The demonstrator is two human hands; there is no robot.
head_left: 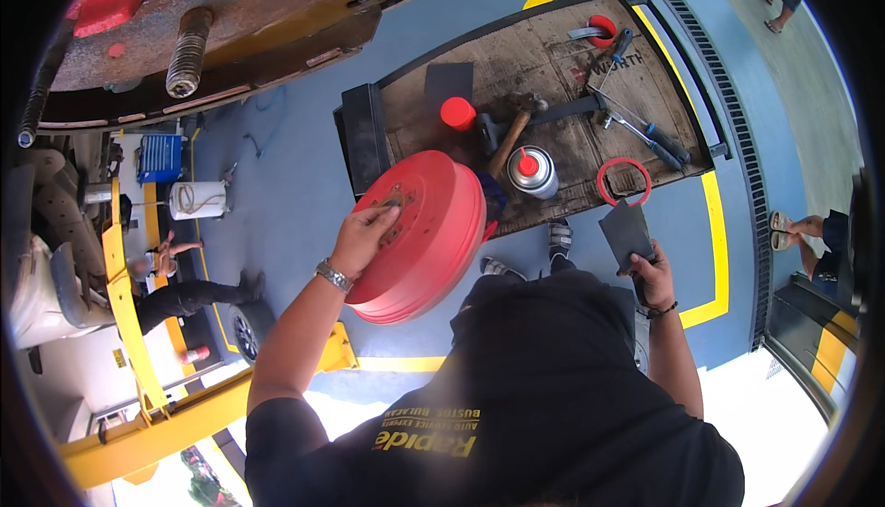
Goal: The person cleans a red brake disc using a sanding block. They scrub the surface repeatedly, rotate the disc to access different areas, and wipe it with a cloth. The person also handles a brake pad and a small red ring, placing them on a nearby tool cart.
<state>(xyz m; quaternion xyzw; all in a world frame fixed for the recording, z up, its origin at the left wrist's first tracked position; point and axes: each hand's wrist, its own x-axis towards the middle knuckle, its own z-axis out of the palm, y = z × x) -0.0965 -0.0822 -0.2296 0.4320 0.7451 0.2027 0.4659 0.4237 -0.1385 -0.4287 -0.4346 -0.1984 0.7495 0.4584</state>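
My left hand (pixel 364 241) grips a red-painted brake drum (pixel 433 240) at its centre hole, with fingers and thumb closed on the hub edge. Tilted on its side, the drum hangs in front of the near left edge of a tool cart. In my right hand (pixel 653 275), a dark grey sheet of sandpaper (pixel 625 230) is pinched between thumb and fingers, standing up beyond the hand. The sheet is apart from the drum, just off the cart's near edge. Close to the drum, an aerosol can (pixel 533 173) with a red nozzle stands on the cart.
On the cart top (pixel 415 120) lie a hammer (pixel 513 143), a red cap (pixel 457 113), a red ring (pixel 624 181), a ratchet (pixel 636 129) and another dark sheet (pixel 449 81). A rusty hub with a threaded stud (pixel 190 51) juts in at upper left. Another person (pixel 184 295) is at far left.
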